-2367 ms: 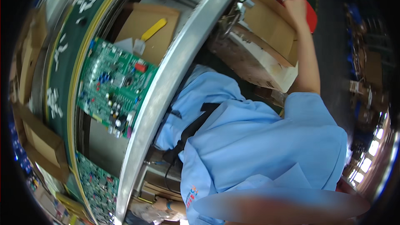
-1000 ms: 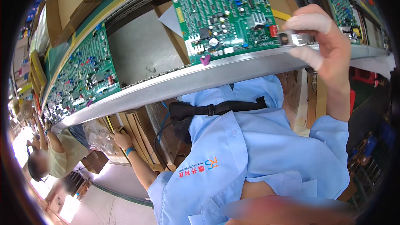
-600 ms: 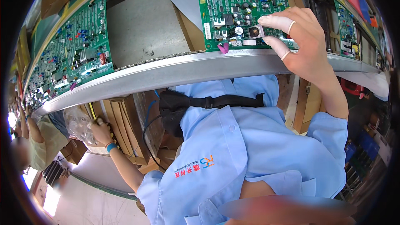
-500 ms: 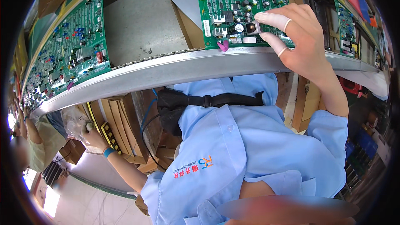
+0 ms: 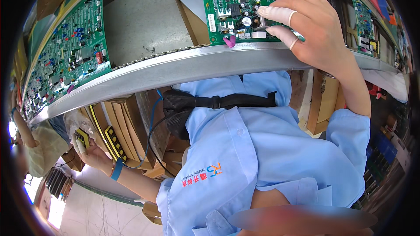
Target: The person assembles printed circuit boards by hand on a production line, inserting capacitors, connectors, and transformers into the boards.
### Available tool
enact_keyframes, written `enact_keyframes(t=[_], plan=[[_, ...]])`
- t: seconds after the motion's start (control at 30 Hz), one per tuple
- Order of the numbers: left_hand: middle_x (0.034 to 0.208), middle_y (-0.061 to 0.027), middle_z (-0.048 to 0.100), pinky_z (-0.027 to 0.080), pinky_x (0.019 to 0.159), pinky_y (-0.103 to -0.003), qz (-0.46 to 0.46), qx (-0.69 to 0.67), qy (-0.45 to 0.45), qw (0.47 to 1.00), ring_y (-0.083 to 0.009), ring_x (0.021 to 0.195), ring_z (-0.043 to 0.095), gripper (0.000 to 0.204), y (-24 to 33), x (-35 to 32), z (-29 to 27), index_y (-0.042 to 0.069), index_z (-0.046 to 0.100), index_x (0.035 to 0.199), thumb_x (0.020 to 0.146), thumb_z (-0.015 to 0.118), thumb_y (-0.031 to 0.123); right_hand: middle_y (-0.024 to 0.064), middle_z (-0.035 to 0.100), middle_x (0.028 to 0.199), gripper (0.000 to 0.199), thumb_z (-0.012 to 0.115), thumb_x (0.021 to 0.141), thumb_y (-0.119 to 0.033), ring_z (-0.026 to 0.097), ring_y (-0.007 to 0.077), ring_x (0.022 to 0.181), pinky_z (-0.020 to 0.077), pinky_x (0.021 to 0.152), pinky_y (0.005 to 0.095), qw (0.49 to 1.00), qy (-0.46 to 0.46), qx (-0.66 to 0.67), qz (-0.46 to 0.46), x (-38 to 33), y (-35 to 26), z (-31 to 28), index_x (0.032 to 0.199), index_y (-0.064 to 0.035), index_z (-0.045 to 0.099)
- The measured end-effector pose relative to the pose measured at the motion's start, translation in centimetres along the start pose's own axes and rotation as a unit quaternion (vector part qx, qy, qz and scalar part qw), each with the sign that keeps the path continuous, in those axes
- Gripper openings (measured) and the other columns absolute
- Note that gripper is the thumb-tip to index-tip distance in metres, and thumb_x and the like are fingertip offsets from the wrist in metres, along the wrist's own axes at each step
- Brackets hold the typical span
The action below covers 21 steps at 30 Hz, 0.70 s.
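Note:
At the near edge of a green circuit board (image 5: pixel 227 4), my right hand (image 5: pixel 315 26) pinches a small silvery block-shaped part (image 5: pixel 262 22) between two fingers in white finger covers. The part is upright on the board, with a round white-topped capacitor (image 5: pixel 246 22) to its left. A purple clip-like piece (image 5: pixel 229 40) hangs on the board's front edge. Down at the left, my left hand (image 5: pixel 94 155), with a blue wristband, is closed around a yellow and black transformer-like component (image 5: pixel 82 138). Behind it lies a clear plastic bag (image 5: pixel 74 120).
A metal rail (image 5: pixel 175 66) runs along the front of the line. More populated boards stand on the line at the left (image 5: pixel 74 52) and the far right (image 5: pixel 364 26). Cardboard dividers (image 5: pixel 127 126) and a yellow-black strip (image 5: pixel 114 142) are below the rail. Another person's arm (image 5: pixel 24 129) shows at far left.
My left hand has drawn back from the plastic bag, and the yellow and black component now shows in it. My right hand stays at the silvery part, its fingers shifted slightly.

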<state>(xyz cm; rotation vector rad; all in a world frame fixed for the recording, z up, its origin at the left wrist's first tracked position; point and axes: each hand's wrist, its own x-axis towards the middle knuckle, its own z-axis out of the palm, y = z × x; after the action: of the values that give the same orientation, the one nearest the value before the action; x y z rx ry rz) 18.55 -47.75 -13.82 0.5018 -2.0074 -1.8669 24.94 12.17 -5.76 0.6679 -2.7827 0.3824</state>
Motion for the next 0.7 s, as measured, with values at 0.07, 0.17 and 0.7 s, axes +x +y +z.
enact_keyframes(t=[0.07,0.17,0.7], plan=[[0.129,-0.0166,0.057,0.05,0.089,-0.033,0.009,-0.053,-0.064,0.996,-0.025,0.115,0.058,0.039,0.9,-0.6,1.2,-0.005,0.051,0.132,0.096,0.05,0.012,0.006,0.067,0.091,0.038,0.077,0.066,-0.004,0.058,0.0239,0.076,0.0432,0.072,0.0349,1.0,-0.002,-0.013,-0.026,0.0,0.3,0.0,0.103,-0.0059,0.069],[0.132,-0.0174,0.054,0.049,0.09,-0.033,-0.004,-0.116,-0.105,0.988,-0.0257,0.113,0.057,0.044,1.9,-1.1,1.7,-0.006,0.047,0.136,0.096,0.052,0.012,0.0066,0.067,0.09,0.035,0.076,0.068,-0.003,0.059,0.023,0.075,0.0441,0.07,0.0343,0.997,-0.016,-0.037,-0.067,0.2,0.5,-0.3,0.103,-0.0041,0.069],[0.144,-0.0181,0.043,0.033,0.111,-0.04,0.045,-0.065,-0.327,0.942,-0.0269,0.132,0.044,0.065,7.2,-6.7,13.9,-0.005,0.035,0.144,0.09,0.066,0.012,0.0077,0.065,0.086,0.03,0.065,0.076,-0.014,0.058,0.0199,0.072,0.0433,0.064,0.0315,0.997,-0.054,0.054,-0.018,0.7,-0.3,-1.7,0.102,0.0016,0.068]])
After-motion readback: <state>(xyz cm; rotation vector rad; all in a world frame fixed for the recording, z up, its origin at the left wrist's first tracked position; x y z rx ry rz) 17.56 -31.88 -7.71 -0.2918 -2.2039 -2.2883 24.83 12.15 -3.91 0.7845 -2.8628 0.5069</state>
